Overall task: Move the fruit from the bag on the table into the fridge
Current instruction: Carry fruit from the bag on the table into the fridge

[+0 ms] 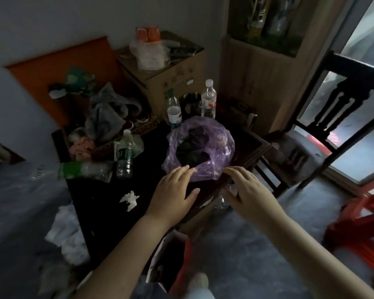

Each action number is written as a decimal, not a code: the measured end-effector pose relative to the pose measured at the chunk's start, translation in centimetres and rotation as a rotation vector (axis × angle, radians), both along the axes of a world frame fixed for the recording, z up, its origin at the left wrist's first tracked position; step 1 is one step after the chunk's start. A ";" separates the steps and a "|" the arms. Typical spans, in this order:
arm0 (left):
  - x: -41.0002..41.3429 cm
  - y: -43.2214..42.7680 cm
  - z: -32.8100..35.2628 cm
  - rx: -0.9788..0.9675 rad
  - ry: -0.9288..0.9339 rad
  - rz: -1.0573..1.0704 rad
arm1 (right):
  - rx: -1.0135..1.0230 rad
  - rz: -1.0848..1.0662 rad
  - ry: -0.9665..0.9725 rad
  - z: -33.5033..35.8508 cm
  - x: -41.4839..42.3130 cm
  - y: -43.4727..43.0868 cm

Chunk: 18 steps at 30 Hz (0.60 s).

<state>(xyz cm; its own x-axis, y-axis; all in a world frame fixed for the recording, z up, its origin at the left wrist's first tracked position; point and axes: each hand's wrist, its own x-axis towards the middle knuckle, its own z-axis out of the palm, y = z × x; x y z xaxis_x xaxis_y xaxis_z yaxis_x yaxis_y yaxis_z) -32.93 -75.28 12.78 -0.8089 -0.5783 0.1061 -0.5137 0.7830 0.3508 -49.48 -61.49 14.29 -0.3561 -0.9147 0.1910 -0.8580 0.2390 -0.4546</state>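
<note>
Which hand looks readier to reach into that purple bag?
Probably the left hand: its fingers reach the near rim of the purple bag, just below its opening; the right hand hovers off to the side.

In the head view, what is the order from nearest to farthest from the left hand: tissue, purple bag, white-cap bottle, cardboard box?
1. Purple bag, right at the fingertips of the left hand.
2. Tissue, just left of the hand.
3. White-cap bottle, behind the bag.
4. Cardboard box, farthest back.
</note>
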 end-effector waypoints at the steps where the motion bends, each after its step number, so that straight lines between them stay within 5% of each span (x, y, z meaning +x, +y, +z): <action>1: -0.3 -0.4 -0.4 -0.006 -0.006 0.009 | 0.012 0.013 -0.004 -0.3 -0.3 -0.6; 18: -7.8 -15.7 -7.6 0.205 -0.044 0.055 | 0.247 0.005 -0.104 -7.8 -6.8 -15.0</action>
